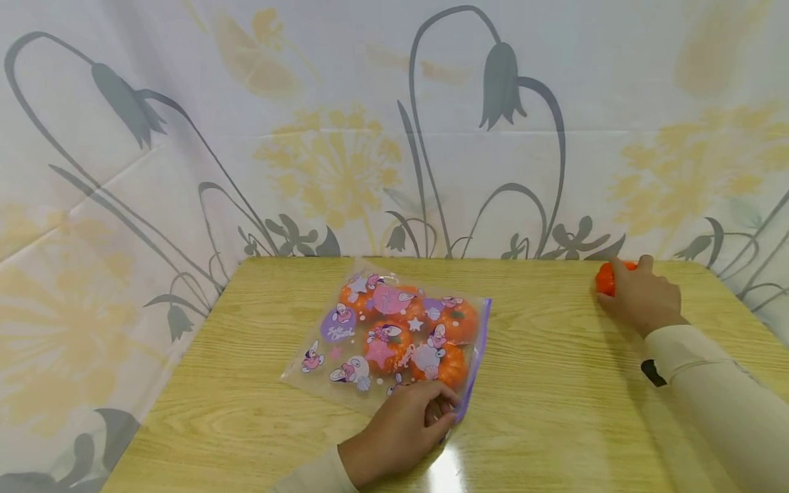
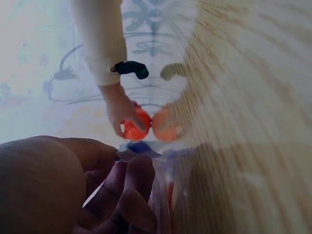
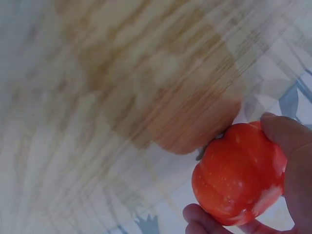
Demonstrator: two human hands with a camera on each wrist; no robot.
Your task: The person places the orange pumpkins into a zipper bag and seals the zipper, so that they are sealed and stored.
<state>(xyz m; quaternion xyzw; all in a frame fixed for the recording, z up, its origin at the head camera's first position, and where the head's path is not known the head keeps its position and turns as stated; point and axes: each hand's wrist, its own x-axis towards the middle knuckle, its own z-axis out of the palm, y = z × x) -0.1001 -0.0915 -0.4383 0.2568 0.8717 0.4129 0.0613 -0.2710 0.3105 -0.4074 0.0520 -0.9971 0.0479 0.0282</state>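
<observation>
A clear printed zip bag [image 1: 342, 335] with a purple edge lies on the table and has several small orange pumpkins [image 1: 450, 366] inside. My left hand [image 1: 407, 424] pinches the near corner of its purple edge between thumb and fingers; the left wrist view shows that purple edge [image 2: 141, 147] at the fingertips. Far off at the table's right back, my right hand [image 1: 647, 298] grips another small pumpkin [image 1: 606, 279]. Seen from the right wrist, this pumpkin [image 3: 239, 173] is ribbed and shiny, held between the thumb and the fingers, close against the tabletop.
The wood-grain table [image 1: 555, 411] is glossy and reflects the pumpkin and the right sleeve. Behind it and along its left side hangs a white cloth [image 1: 370, 68] with grey and yellow flower prints. A dark band [image 1: 652, 373] shows under the right wrist.
</observation>
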